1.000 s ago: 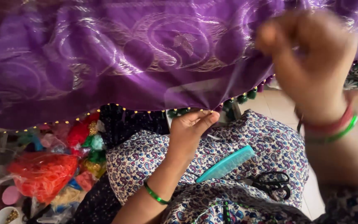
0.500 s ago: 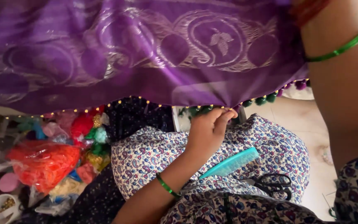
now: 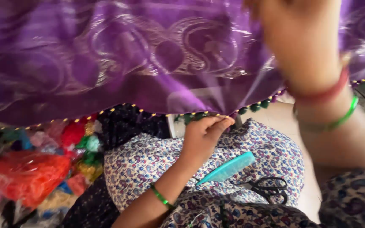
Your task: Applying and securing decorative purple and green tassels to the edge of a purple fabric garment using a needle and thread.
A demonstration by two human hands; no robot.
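My left hand (image 3: 205, 135) pinches the purple cloth's (image 3: 119, 63) beaded hem; right hand (image 3: 296, 38) (blurred, grip unclear) is raised, stitching; next, a steady pull.

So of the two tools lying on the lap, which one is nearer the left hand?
The turquoise comb, lying just beside the left hand and its wrist. The black scissors lie farther out on the patterned cloth, beyond the comb.

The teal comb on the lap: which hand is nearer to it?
Left. The left hand pinches the purple fabric's beaded edge just above the teal comb; the right hand is raised high, far off.
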